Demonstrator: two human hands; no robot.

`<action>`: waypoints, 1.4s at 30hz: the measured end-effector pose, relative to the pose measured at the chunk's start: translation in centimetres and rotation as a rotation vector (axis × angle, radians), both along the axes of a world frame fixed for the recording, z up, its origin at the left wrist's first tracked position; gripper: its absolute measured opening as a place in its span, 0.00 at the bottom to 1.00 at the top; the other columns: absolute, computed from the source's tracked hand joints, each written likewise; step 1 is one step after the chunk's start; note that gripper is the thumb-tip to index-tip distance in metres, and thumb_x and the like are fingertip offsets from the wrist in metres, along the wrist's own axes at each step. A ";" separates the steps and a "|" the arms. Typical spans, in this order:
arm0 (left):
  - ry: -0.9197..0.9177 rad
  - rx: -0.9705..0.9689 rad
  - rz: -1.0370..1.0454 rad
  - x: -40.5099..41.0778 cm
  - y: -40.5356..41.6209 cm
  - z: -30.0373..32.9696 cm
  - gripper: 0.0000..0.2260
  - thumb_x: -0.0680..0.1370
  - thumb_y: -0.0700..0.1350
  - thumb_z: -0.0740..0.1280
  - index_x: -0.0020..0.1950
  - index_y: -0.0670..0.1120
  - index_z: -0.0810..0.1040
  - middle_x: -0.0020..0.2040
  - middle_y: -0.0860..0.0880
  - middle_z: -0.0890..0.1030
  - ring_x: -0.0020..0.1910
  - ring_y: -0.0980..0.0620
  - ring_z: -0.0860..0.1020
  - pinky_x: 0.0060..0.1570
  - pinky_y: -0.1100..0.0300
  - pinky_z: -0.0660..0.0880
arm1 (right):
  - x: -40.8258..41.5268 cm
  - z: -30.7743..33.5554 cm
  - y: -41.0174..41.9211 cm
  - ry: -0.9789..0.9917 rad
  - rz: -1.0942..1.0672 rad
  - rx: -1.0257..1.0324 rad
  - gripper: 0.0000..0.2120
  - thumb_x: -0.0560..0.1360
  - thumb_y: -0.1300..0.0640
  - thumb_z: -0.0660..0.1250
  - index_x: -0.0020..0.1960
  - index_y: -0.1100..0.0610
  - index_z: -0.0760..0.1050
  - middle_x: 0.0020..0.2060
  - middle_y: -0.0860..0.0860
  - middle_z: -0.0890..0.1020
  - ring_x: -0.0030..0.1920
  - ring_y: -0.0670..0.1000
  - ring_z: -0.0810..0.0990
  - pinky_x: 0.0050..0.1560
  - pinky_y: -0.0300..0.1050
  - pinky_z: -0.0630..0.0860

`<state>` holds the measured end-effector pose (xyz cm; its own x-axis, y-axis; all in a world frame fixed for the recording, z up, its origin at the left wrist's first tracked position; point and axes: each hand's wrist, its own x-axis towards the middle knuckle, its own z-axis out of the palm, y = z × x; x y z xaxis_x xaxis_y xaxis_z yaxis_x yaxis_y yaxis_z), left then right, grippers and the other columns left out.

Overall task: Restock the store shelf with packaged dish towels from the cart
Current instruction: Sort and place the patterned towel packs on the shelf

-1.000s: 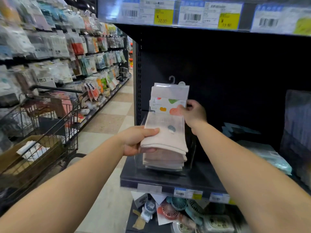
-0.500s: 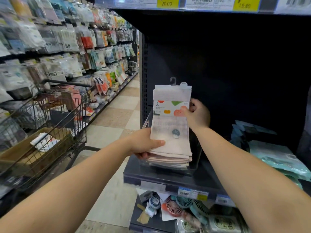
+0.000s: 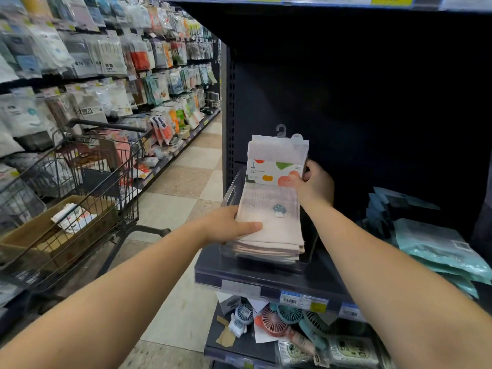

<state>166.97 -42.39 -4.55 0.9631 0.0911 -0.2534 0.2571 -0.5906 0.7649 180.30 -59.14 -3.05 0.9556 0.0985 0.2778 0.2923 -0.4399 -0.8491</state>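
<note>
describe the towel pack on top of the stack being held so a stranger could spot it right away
Find the dark shelf at the aisle's end, right of the shopping cart. Both hands grip a stack standing in a clear bin there. The top towel pack is beige with a small blue mushroom and a fruit-printed white card, unlike the teal packs to its right.

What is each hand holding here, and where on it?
Both hold the dish towel stack. The left hand grips its lower left edge, thumb on top. The right hand pinches the right edge of the printed card band.
</note>
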 end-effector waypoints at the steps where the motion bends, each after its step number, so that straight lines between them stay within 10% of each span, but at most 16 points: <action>1: -0.008 -0.045 0.014 -0.1 -0.1 -0.1 0.21 0.77 0.59 0.69 0.66 0.52 0.74 0.56 0.56 0.80 0.54 0.54 0.78 0.54 0.59 0.76 | -0.1 0.0 0.0 0.002 0.003 -0.004 0.08 0.76 0.55 0.70 0.54 0.50 0.75 0.39 0.40 0.75 0.39 0.41 0.76 0.34 0.38 0.69; 4: -0.019 -0.117 0.049 -0.2 -0.5 -0.2 0.24 0.76 0.59 0.70 0.70 0.52 0.74 0.63 0.54 0.80 0.62 0.51 0.78 0.69 0.50 0.70 | -0.1 -0.1 0.2 0.001 -0.009 -0.036 0.06 0.77 0.54 0.69 0.53 0.50 0.75 0.41 0.42 0.78 0.41 0.43 0.78 0.35 0.39 0.71; 17: -0.041 -0.120 0.137 -0.8 -1.0 0.1 0.28 0.77 0.54 0.71 0.73 0.46 0.68 0.62 0.52 0.78 0.58 0.51 0.77 0.59 0.57 0.73 | 0.3 -0.5 1.0 0.004 -0.137 -0.049 0.10 0.80 0.54 0.64 0.60 0.54 0.73 0.56 0.51 0.79 0.49 0.50 0.78 0.44 0.44 0.72; 22: -0.112 -0.034 0.162 -1.2 -0.2 0.8 0.37 0.77 0.55 0.70 0.80 0.43 0.58 0.76 0.46 0.68 0.71 0.46 0.70 0.70 0.51 0.68 | -0.1 0.2 1.3 0.035 -0.206 -0.085 0.19 0.79 0.53 0.67 0.68 0.51 0.69 0.65 0.54 0.70 0.57 0.53 0.76 0.46 0.47 0.73; 32: -0.271 0.498 0.124 -2.3 6.8 2.8 0.32 0.78 0.60 0.66 0.77 0.45 0.65 0.74 0.46 0.71 0.71 0.45 0.69 0.68 0.51 0.69 | -6.5 1.4 8.4 -0.077 -0.085 -0.514 0.28 0.79 0.45 0.61 0.77 0.50 0.59 0.75 0.52 0.62 0.75 0.57 0.58 0.75 0.54 0.56; 42: -0.130 0.831 0.250 -8.8 22.5 1.5 0.31 0.76 0.66 0.62 0.74 0.49 0.68 0.71 0.46 0.72 0.70 0.43 0.70 0.67 0.46 0.68 | -13.7 0.2 24.2 0.011 0.216 -0.767 0.31 0.78 0.38 0.61 0.77 0.46 0.60 0.75 0.52 0.65 0.74 0.59 0.62 0.72 0.55 0.62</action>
